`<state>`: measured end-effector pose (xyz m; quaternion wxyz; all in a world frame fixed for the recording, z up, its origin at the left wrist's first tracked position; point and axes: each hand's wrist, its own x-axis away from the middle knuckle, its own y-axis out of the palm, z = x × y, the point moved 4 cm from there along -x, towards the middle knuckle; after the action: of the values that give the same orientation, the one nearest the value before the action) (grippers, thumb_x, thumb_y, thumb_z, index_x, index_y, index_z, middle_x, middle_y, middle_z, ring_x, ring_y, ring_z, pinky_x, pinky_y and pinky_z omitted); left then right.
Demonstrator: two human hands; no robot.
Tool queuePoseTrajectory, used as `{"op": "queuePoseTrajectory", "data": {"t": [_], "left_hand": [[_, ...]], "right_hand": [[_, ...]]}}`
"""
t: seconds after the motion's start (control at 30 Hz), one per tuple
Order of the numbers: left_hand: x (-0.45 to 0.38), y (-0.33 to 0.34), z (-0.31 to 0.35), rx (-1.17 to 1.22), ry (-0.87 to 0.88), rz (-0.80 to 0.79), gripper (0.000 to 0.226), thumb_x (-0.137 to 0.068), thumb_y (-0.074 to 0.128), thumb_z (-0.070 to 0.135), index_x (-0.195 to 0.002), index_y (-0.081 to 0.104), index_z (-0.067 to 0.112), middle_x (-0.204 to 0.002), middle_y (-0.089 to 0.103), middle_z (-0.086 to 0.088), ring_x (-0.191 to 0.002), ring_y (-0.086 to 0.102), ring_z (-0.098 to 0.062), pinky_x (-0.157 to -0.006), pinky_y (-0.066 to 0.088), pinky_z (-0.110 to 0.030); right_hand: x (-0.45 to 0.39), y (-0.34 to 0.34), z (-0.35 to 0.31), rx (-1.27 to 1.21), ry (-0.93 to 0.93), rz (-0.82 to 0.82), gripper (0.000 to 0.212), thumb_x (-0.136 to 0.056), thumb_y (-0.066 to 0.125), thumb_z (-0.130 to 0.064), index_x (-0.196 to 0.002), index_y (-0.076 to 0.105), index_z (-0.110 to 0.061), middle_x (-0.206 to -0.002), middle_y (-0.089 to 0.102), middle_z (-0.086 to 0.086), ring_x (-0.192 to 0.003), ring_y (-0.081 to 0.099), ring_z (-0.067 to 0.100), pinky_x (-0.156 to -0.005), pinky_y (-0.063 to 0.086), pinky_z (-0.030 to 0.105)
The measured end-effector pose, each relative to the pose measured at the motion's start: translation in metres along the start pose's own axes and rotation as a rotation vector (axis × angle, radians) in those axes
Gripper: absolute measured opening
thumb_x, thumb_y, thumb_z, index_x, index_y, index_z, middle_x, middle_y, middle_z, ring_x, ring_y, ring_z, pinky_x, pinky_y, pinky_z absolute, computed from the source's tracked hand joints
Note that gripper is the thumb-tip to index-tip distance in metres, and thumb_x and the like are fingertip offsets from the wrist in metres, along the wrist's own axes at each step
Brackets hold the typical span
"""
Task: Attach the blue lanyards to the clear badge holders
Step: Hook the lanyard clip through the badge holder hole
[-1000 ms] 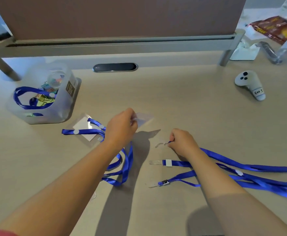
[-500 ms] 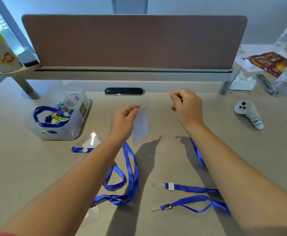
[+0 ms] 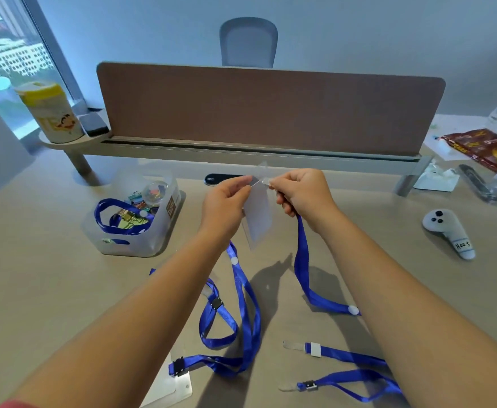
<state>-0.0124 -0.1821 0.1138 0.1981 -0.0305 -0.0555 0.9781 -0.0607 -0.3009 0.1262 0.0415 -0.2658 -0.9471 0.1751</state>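
Note:
My left hand pinches the top of a clear badge holder, which hangs in the air above the desk. My right hand pinches the clear strap end of a blue lanyard right at the holder's top edge. That lanyard trails down to the desk under my right forearm. Another blue lanyard lies looped below, joined to a clear badge holder at the front. Two more lanyard ends lie at the lower right.
A translucent tub with a blue lanyard and clips stands at the left. A white controller lies at the right. A brown divider panel closes the back of the desk. Snack packets and plastic items sit at the far right.
Both hands rose from the desk and came together. My right hand lifted a lanyard end from the desk to the top of the holder in my left hand. The view tilted upward.

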Motion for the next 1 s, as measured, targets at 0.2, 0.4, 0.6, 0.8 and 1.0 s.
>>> {"op": "queuePoseTrajectory", "data": {"t": [0.2,0.4,0.6,0.8,1.0], "left_hand": [[-0.003,-0.011,0.000,-0.137,0.117,0.058,0.033,-0.092,0.045,0.012,-0.123,0.054,0.007,-0.108,0.056,0.000,-0.098,0.051,-0.015,-0.086,0.048,-0.035],[-0.005,-0.021,0.000,-0.302,0.216,0.078,0.035,-0.092,0.045,0.014,-0.125,0.052,0.006,-0.120,0.062,-0.013,-0.097,0.052,-0.016,-0.079,0.041,-0.027],[-0.007,-0.029,0.003,-0.343,0.270,0.044,0.036,-0.093,0.044,0.013,-0.128,0.049,0.008,-0.124,0.060,-0.013,-0.105,0.054,-0.017,-0.082,0.041,-0.020],[-0.009,-0.044,0.014,-0.713,0.609,0.117,0.034,-0.090,0.047,0.009,-0.123,0.055,0.007,-0.105,0.070,-0.017,-0.090,0.065,-0.026,-0.070,0.048,-0.025],[-0.017,-0.057,0.011,-1.197,0.889,0.090,0.038,-0.062,0.079,0.003,-0.098,0.070,0.006,-0.080,0.075,-0.013,-0.068,0.070,-0.028,-0.058,0.057,-0.032]], "right_hand": [[0.003,0.013,-0.008,-0.005,0.048,-0.065,0.030,-0.088,0.053,-0.011,-0.059,0.056,-0.010,-0.051,0.050,0.003,-0.022,0.039,0.001,-0.031,0.036,0.010],[0.003,0.021,-0.015,-0.058,0.064,-0.094,0.029,-0.090,0.051,-0.012,-0.062,0.057,-0.010,-0.052,0.050,0.002,-0.024,0.041,0.001,-0.033,0.037,0.009],[0.001,0.030,-0.018,-0.143,0.083,-0.148,0.025,-0.092,0.050,-0.013,-0.069,0.060,-0.011,-0.057,0.053,0.003,-0.030,0.045,0.002,-0.038,0.041,0.011],[-0.001,0.041,-0.025,-0.331,0.149,-0.240,0.022,-0.093,0.046,-0.009,-0.076,0.059,-0.005,-0.062,0.056,0.006,-0.037,0.051,0.005,-0.042,0.047,0.014],[-0.004,0.053,-0.033,-0.302,0.168,-0.263,0.030,-0.094,0.046,-0.019,-0.067,0.055,-0.007,-0.060,0.054,0.006,-0.045,0.050,0.010,-0.047,0.048,0.017]]}}
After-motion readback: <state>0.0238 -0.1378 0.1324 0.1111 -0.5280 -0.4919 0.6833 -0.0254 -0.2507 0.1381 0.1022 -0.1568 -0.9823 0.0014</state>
